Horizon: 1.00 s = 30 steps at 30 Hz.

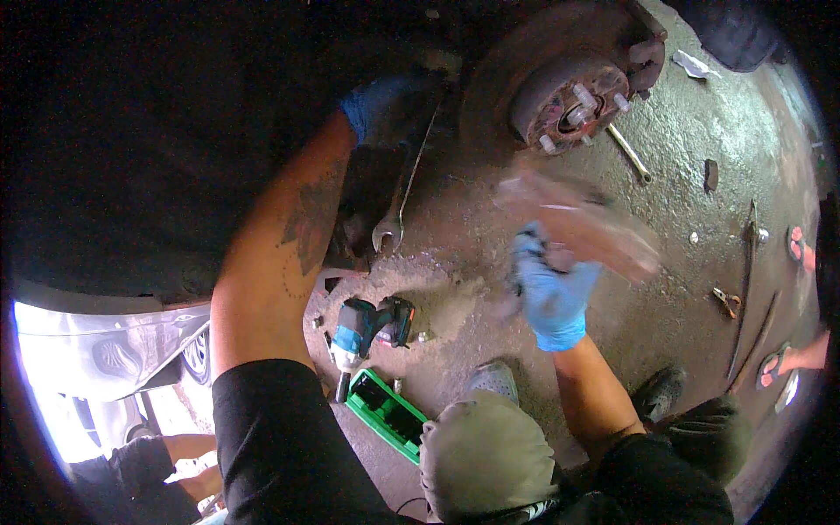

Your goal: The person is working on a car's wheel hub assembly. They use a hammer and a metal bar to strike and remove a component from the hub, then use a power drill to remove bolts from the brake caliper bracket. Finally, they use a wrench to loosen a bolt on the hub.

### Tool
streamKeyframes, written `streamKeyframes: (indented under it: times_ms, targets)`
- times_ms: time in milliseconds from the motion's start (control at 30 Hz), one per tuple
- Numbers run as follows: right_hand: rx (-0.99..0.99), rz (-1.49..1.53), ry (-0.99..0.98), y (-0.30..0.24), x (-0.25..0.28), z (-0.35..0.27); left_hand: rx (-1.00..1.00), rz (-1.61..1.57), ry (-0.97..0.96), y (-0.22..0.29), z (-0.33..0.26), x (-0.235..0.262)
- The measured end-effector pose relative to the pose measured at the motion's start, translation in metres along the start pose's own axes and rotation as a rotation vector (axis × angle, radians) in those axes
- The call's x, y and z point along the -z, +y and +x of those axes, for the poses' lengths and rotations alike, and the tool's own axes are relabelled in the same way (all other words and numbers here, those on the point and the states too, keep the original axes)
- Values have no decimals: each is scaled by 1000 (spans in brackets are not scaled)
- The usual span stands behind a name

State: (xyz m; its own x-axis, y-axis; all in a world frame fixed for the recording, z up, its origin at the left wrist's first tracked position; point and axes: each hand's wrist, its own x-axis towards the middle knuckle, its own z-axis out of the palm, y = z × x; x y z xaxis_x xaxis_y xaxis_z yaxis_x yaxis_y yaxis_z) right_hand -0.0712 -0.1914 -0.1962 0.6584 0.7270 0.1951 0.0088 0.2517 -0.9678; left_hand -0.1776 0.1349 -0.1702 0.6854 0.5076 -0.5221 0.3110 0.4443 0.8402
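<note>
My right hand, in a blue glove, is closed around a long reddish-brown block, smeared by motion; it looks like wood, but I cannot be sure. The block is held off the floor, below the brake disc and its rusty wheel hub with studs. My left hand, also blue-gloved, reaches into the dark wheel well left of the disc, its fingers lost in shadow. Beside it a long steel wrench slants downward, its open-ended jaw lowest. Whether the left hand grips the wrench's upper end cannot be seen.
A teal-and-black cordless impact wrench and a green tray lie by my knee. Across the floor at right are another wrench, a dark pad, clamp-like pliers and long bars. Another person's feet show at the right rim.
</note>
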Motion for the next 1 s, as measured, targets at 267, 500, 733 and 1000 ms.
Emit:
streamKeyframes:
  times_ms: [267, 500, 733, 1000]
  targets:
    - [373, -98, 35, 37, -44, -12, -8, 48, -2, 3, 12, -1]
    - [-179, 210, -28, 1, -2, -4, -14, 32, 19, -2, 3, 3]
    - [174, 454, -214, 25, -51, 7, -21, 97, 18, 1, 19, 3]
    - [-152, 227, -158, -13, -18, -8, 101, -25, 30, 19, -16, -41]
